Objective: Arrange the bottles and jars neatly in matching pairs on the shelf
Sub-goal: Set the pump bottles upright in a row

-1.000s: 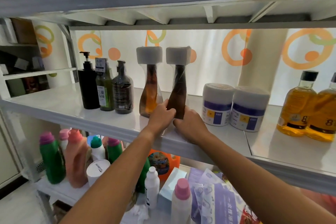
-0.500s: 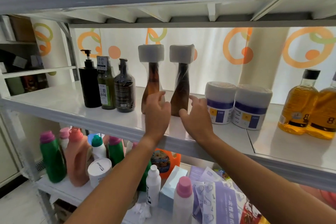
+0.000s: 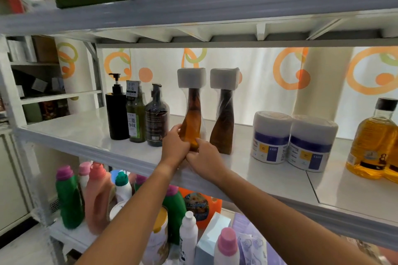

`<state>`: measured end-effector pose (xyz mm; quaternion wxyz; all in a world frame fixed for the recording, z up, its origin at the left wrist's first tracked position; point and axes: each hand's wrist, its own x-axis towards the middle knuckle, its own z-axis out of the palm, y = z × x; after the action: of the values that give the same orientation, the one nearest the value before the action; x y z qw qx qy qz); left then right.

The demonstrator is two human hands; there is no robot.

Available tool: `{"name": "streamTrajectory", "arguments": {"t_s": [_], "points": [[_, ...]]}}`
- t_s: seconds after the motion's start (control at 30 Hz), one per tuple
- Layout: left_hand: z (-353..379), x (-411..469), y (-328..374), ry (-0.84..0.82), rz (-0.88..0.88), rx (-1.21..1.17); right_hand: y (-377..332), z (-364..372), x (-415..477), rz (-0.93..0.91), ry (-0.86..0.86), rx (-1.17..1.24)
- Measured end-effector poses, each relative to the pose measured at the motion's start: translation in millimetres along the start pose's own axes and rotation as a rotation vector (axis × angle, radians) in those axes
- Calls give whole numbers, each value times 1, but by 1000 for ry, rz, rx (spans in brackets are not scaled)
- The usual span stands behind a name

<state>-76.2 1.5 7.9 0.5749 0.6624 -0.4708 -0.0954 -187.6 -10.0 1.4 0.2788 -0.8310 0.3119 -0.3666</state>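
Two tall twisted brown bottles with white square caps stand mid-shelf. My left hand (image 3: 175, 144) and my right hand (image 3: 203, 157) both grip the base of the lighter amber twisted bottle (image 3: 191, 122). The darker twisted bottle (image 3: 224, 127) stands free just to its right. Further right, two white jars with purple bands (image 3: 271, 137) (image 3: 310, 144) touch side by side. Two golden bottles with black caps (image 3: 377, 142) stand at the right edge. To the left stand a black pump bottle (image 3: 116, 112), a green bottle (image 3: 135, 118) and a dark pump bottle (image 3: 156, 118).
The white shelf board (image 3: 81, 129) runs across the view, with bare room at its left end. An upper shelf (image 3: 193, 4) carries a dark box and cartons. Below stand several detergent bottles (image 3: 69, 198), a tin and packets.
Both hands were open around the two twisted bottles half a second ago. They have now closed on the base of the lighter left bottle. The camera view has tilted upward a little.
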Motion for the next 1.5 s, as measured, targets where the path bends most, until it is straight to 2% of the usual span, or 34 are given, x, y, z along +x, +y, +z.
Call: {"name": "streamTrajectory", "arguments": {"t_s": [0.33,0.4,0.5,0.53,0.6,0.7,0.77,0.97,1.5], "points": [[11,4,9,-56,4,61,4,5,-3,31,11,-21],[13,6,8,-85,-25,17,0,3,-9,13,194,22],[14,5,7,-140,-77,-30,-1,-13,-13,43,604,89],[13,5,7,-162,-86,-20,0,-21,-11,81,649,65],[13,4,9,-219,-84,17,9,-37,-4,192,568,-33],[12,5,11,-263,-98,30,26,-50,2,384,270,-63],[10,5,11,-260,-107,22,35,-51,0,405,177,-71],[8,6,7,-275,-93,-7,34,-54,-4,366,188,6],[7,7,5,-315,-81,-40,34,-52,-5,369,165,-83]]}}
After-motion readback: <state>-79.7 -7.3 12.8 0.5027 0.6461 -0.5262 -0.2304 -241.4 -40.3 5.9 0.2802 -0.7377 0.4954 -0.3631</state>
